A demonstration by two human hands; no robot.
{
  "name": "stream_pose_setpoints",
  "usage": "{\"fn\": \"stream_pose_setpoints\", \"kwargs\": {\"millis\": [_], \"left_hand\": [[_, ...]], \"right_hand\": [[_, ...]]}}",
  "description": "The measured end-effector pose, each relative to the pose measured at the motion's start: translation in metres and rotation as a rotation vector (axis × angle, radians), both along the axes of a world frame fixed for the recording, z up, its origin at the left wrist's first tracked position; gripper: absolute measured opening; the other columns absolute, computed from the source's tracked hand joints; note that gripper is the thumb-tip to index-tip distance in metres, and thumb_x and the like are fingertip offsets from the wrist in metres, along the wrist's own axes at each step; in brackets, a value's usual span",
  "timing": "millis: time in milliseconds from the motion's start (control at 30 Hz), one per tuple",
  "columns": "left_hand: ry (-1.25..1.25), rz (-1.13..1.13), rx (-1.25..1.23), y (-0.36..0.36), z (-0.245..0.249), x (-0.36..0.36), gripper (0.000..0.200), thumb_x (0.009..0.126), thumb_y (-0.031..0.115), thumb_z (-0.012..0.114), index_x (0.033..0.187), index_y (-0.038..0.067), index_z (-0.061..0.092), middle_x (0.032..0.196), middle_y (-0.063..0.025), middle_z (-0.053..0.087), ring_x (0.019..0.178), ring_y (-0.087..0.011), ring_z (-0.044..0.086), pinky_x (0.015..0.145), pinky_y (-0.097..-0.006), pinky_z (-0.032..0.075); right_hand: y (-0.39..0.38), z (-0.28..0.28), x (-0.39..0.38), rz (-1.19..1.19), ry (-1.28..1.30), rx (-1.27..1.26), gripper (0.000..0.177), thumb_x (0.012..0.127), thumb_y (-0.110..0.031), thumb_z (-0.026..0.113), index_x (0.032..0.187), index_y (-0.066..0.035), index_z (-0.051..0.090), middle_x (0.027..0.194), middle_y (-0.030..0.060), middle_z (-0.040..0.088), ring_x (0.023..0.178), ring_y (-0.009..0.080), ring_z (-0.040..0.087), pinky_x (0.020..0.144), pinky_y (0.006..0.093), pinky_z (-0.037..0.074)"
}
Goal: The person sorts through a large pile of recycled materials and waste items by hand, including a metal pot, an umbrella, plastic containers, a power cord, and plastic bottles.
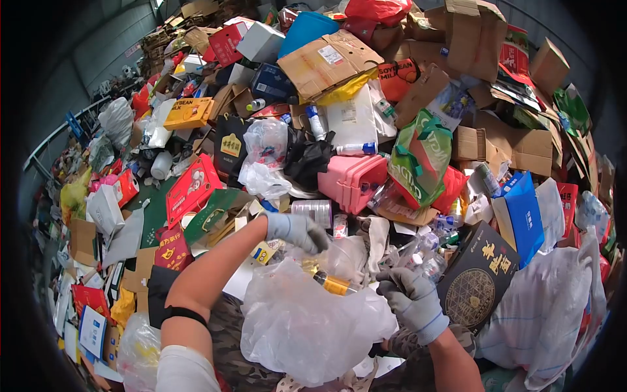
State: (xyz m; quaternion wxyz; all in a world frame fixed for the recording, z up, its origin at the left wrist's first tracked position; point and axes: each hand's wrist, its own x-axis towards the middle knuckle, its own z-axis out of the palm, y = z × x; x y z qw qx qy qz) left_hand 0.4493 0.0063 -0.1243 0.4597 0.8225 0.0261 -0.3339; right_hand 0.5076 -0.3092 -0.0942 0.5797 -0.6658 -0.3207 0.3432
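Observation:
My left hand [297, 232], in a pale grey glove with a blue cuff, hangs above a translucent plastic bag [307, 326]. Its fingers are loosely bent downward, with nothing visible in them. On the other side, my right hand [413, 304] wears a matching glove. Its fingers are curled closed at the bag's right upper edge, apparently gripping the thin plastic. The bag bulges over my lap. Just behind its rim lies a bottle with a yellow-orange label [334, 284]. A ribbed metal-looking can [312, 212] is right beyond my left hand.
Mixed waste rises all around. Stacked pink bins [353, 181], a green shopping bag [420, 157] and flattened cardboard [330, 65] lie ahead. A black box with gold print [479, 277] leans beside my right hand. A large white sack [542, 313] bulges at right.

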Motion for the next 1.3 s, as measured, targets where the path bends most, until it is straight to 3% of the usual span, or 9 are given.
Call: {"fn": "stream_pose_setpoints", "kwargs": {"millis": [100, 200, 300, 433, 700, 867, 1067, 1200, 1300], "left_hand": [[-0.338, 0.814, -0.510, 0.036, -0.050, 0.102, 0.068, 0.076, 0.027, 0.068, 0.131, 0.008, 0.033, 0.122, -0.0066, 0.046, 0.105, -0.0163, 0.050, 0.082, -0.0311, 0.045], [-0.251, 1.090, 0.401, 0.048, -0.161, 0.201, 0.107, 0.056, 0.052, 0.075, 0.138, 0.015, 0.018, 0.137, -0.0175, 0.027, 0.124, -0.0311, 0.032, 0.097, -0.0460, 0.031], [-0.120, 1.090, 0.725, 0.037, -0.184, 0.247, 0.110, 0.056, 0.055, 0.073, 0.139, 0.020, 0.010, 0.140, -0.0173, 0.021, 0.128, -0.0339, 0.026, 0.096, -0.0504, 0.031], [-0.210, 1.262, 0.952, 0.035, -0.219, 0.259, 0.091, 0.059, 0.041, 0.073, 0.133, 0.021, 0.024, 0.117, -0.0120, 0.041, 0.104, -0.0305, 0.047, 0.082, -0.0440, 0.041], [-0.891, 1.419, 0.498, 0.047, -0.243, 0.134, 0.072, 0.054, 0.012, 0.068, 0.118, 0.006, 0.036, 0.107, -0.0164, 0.041, 0.101, -0.0328, 0.045, 0.089, -0.0389, 0.038], [-1.229, 1.288, 0.542, -0.001, -0.159, 0.034, 0.059, 0.054, 0.014, 0.068, 0.107, 0.004, 0.043, 0.096, -0.0127, 0.044, 0.091, -0.0301, 0.046, 0.086, -0.0392, 0.038], [-1.725, 0.526, 1.199, -0.032, -0.039, -0.064, 0.053, 0.058, 0.026, 0.067, 0.104, 0.008, 0.049, 0.094, -0.0093, 0.044, 0.095, -0.0275, 0.046, 0.084, -0.0420, 0.039], [-1.860, 0.489, 1.271, -0.023, 0.024, -0.113, 0.051, 0.059, 0.022, 0.066, 0.104, 0.007, 0.049, 0.094, -0.0085, 0.043, 0.097, -0.0274, 0.046, 0.084, -0.0427, 0.038], [-1.768, 0.960, 1.031, -0.042, 0.088, -0.122, 0.046, 0.061, 0.014, 0.063, 0.103, 0.004, 0.047, 0.093, -0.0104, 0.046, 0.091, -0.0266, 0.049, 0.079, -0.0385, 0.042]], "right_hand": [[0.009, 0.007, -0.001, 0.066, 0.065, -0.121, 0.026, 0.078, 0.000, 0.052, 0.104, 0.000, 0.056, 0.087, 0.0021, 0.060, 0.076, 0.0057, 0.054, 0.069, 0.0199, 0.045], [0.012, -0.016, 0.003, 0.145, 0.136, -0.119, 0.034, 0.076, -0.007, 0.055, 0.110, -0.003, 0.054, 0.090, 0.0052, 0.061, 0.080, 0.0103, 0.059, 0.070, 0.0235, 0.047], [0.031, 0.004, 0.014, 0.133, 0.236, -0.290, 0.034, 0.077, -0.002, 0.053, 0.111, 0.002, 0.053, 0.099, 0.0062, 0.060, 0.084, 0.0080, 0.058, 0.077, 0.0224, 0.047], [0.036, -0.014, 0.029, 0.206, 0.221, -0.302, 0.035, 0.077, -0.002, 0.053, 0.111, 0.002, 0.052, 0.098, 0.0062, 0.060, 0.084, 0.0078, 0.058, 0.076, 0.0223, 0.047], [0.034, -0.030, 0.017, 0.322, -0.022, -0.255, 0.036, 0.076, -0.002, 0.053, 0.112, 0.002, 0.052, 0.097, 0.0061, 0.061, 0.083, 0.0076, 0.058, 0.075, 0.0221, 0.047], [0.048, -0.023, 0.015, 0.006, -0.012, -0.064, 0.029, 0.077, -0.003, 0.053, 0.106, -0.001, 0.053, 0.084, 0.0056, 0.062, 0.070, 0.0110, 0.059, 0.060, 0.0234, 0.047], [0.043, 0.006, 0.038, -0.390, 0.009, 0.201, 0.012, 0.086, -0.011, 0.052, 0.095, -0.005, 0.057, 0.073, 0.0046, 0.062, 0.042, 0.0031, 0.044, 0.037, 0.0176, 0.034], [0.030, 0.011, 0.037, -0.491, 0.071, 0.374, 0.011, 0.086, -0.014, 0.054, 0.093, -0.007, 0.057, 0.070, 0.0033, 0.060, 0.037, 0.0041, 0.042, 0.032, 0.0184, 0.028], [0.026, 0.008, 0.042, -0.539, 0.123, 0.404, 0.011, 0.086, -0.015, 0.054, 0.094, -0.008, 0.057, 0.070, 0.0036, 0.062, 0.036, 0.0041, 0.042, 0.031, 0.0180, 0.028]]}}
